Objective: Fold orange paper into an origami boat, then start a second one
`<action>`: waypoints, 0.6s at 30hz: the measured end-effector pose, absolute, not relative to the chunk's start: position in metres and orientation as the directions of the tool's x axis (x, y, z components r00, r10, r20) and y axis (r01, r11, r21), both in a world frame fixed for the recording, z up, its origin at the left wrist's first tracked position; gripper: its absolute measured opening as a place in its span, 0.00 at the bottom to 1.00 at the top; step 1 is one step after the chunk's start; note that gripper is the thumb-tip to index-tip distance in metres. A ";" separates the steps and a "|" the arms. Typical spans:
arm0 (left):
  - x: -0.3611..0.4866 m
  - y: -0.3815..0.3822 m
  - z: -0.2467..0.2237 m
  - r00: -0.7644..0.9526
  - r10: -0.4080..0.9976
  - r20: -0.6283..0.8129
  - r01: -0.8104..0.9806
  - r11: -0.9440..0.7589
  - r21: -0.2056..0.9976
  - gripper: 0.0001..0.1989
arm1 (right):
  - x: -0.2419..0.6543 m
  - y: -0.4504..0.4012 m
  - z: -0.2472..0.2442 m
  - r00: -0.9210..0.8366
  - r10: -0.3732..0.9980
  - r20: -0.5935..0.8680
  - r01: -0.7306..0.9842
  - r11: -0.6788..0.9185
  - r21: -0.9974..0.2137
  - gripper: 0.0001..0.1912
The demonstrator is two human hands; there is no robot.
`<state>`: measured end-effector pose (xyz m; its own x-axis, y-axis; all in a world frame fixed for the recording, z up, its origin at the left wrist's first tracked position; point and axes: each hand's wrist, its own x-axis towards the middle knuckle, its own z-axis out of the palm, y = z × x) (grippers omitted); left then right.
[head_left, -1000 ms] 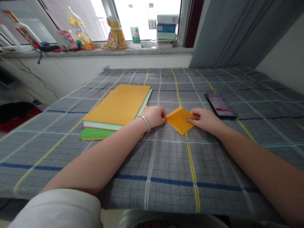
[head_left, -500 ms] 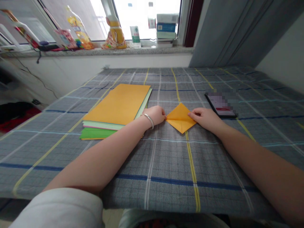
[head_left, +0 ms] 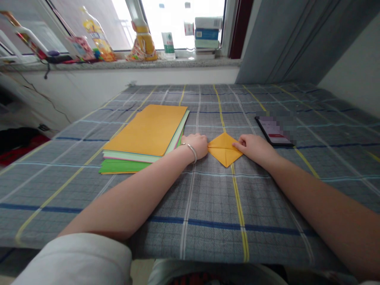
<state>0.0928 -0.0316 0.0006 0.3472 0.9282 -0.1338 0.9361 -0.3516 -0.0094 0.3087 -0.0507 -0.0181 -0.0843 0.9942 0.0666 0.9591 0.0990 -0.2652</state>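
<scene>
A folded orange paper (head_left: 225, 155) lies diamond-shaped on the checked cloth, with creases running across its middle and down its lower half. At its left corner is my left hand (head_left: 196, 145), fingers curled closed against the paper, a silver bangle on the wrist. My right hand (head_left: 253, 145) pinches the right corner, thumb lying on top of the paper. Just left of my left hand rests a stack of coloured paper (head_left: 147, 130), orange on top, with pale and green sheets showing beneath.
A phone (head_left: 274, 132) with a blurred screen lies beyond my right hand. Along the windowsill (head_left: 178, 64) at the back stand bottles, a white-and-green tube (head_left: 168, 44) and stacked boxes (head_left: 208, 33). A grey curtain (head_left: 285, 39) hangs at the right.
The paper's top corner has come down and the sheet lies flatter, its horizontal crease now plainer. My left hand has turned slightly, knuckles more toward the camera. My right hand stays at its corner.
</scene>
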 end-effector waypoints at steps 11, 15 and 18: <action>0.077 -0.018 -0.001 0.347 0.933 -0.096 0.937 -0.349 0.001 0.18 | 0.309 -0.054 -0.016 -0.040 0.999 0.030 0.970 0.046 -0.240 0.17; 0.068 -0.009 -0.002 0.369 0.920 -0.131 0.929 -0.361 0.079 0.13 | 0.310 -0.053 -0.018 -0.044 0.999 0.023 0.973 0.048 -0.224 0.16; 0.062 -0.005 -0.003 0.415 0.899 -0.139 0.897 -0.379 0.227 0.12 | 0.310 -0.053 -0.018 -0.043 0.999 0.023 0.972 0.047 -0.231 0.16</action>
<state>0.0624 -0.0053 -0.0026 0.4150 0.8992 -0.1386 0.8970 -0.3790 0.2275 0.3104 -0.0531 -0.0177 -0.0427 0.9988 0.0231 0.9717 0.0469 -0.2314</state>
